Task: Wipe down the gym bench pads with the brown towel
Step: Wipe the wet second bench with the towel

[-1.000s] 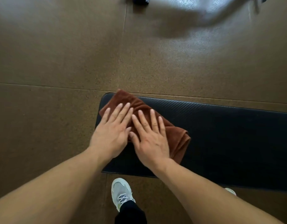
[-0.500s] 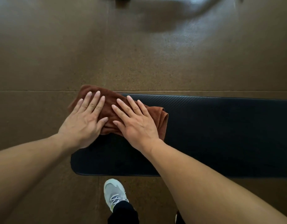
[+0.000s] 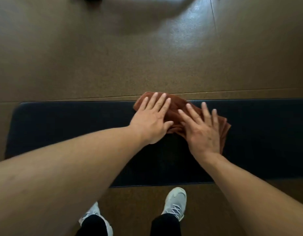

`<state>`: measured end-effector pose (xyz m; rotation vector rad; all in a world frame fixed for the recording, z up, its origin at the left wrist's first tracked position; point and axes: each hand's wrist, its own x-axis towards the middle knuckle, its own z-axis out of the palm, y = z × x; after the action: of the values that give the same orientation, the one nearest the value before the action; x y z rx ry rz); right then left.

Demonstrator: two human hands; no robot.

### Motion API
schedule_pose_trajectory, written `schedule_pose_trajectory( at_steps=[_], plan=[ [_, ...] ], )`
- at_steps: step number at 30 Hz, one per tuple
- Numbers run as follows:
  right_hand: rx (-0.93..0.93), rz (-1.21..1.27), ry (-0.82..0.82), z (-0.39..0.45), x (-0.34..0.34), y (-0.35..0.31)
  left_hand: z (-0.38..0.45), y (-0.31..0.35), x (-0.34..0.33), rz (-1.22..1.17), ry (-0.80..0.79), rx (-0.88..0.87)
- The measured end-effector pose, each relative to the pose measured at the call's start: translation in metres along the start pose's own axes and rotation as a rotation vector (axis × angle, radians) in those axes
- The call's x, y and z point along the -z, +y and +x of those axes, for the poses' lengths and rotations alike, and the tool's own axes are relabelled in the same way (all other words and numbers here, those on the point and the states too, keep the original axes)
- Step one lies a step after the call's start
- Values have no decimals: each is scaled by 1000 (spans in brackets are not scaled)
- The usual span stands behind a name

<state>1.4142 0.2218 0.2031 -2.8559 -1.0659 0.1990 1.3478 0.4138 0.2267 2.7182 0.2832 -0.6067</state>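
Note:
A long black bench pad runs left to right across the view. A folded brown towel lies on its far edge, right of the middle, slightly overhanging the far side. My left hand lies flat on the towel's left part with fingers spread. My right hand lies flat on its right part, fingers apart too. Both palms press down on the cloth and neither hand grips it. Much of the towel is hidden under the hands.
Brown speckled rubber floor surrounds the bench, with a seam line just beyond the pad. My two light sneakers stand at the near side. A bright reflection lies on the floor farther away.
Both hands and the towel have slid from the pad's left end rightward along the far edge. The pad's left end now lies bare to the left of my hands.

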Motion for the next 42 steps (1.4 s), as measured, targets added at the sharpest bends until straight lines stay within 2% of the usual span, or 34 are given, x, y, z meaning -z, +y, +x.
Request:
schedule_pose_trajectory(
  at_steps=[4,6,11,17,20,28,32,34,38,40,42],
  plan=[
    [-300,-55,-93,-15,31,96,40,98,-2,-1,-120,-124],
    [-414,-2,-123,-16,38,114,47,123,-5,12,-130,-140],
    [-544,187,-125,-13,28,89,32,118,-22,106,-7,-157],
    [-387,191,-113,-11,11,6,-24,44,-30,79,28,-165],
    [-300,193,-148,-15,4,-64,-71,-22,-35,49,38,-142],
    [-18,214,-271,-48,-24,-312,-254,-217,-69,73,106,59],
    [149,276,-260,-59,-42,-413,-326,-290,-78,57,98,173],
    [203,279,-266,-62,-50,-439,-346,-303,-82,10,120,202],
    [268,258,-187,-58,-55,-425,-335,-288,-83,-34,210,198],
    [203,239,-163,-43,-52,-400,-311,-274,-76,-82,254,150],
    [35,218,-162,-20,-45,-372,-285,-259,-68,-125,286,78]
  ],
)
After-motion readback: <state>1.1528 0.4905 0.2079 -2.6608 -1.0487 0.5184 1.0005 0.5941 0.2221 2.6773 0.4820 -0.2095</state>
